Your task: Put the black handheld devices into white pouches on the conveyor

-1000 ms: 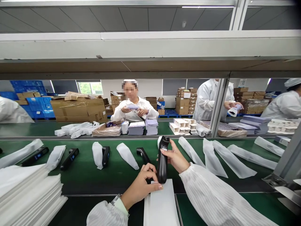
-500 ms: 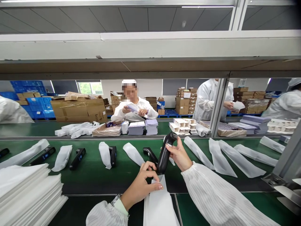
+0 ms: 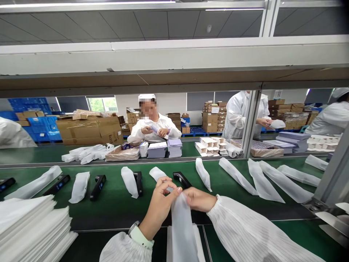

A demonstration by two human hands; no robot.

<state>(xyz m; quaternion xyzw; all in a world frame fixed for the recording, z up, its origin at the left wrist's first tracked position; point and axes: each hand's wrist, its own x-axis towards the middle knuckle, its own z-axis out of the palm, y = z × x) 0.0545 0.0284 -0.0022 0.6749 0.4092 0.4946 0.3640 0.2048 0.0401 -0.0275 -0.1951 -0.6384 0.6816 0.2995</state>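
Note:
A white translucent bag (image 3: 183,225) hangs upright in front of me, its upper end pinched between the fingertips of my left hand (image 3: 161,202). My right hand (image 3: 200,199) is closed at the top right edge of the same bag, its fingertips partly blurred. The bag looks filled out and greyish, but its contents cannot be made out. Beneath it lies a pile of flat white bags (image 3: 200,243). Just beyond my hands, a black handheld device (image 3: 182,179) rests on the green conveyor belt (image 3: 114,211).
More black devices (image 3: 97,187) and filled white bags (image 3: 237,176) lie spread along the belt. A tall stack of white sheets (image 3: 35,225) stands at the near left. A metal post (image 3: 251,123) rises at right. Across the belt, a co-worker (image 3: 152,127) handles papers.
The black device that my right hand held upright above the bags is out of sight. The top bag has been lifted off the pile, and both hands are now at its upper end.

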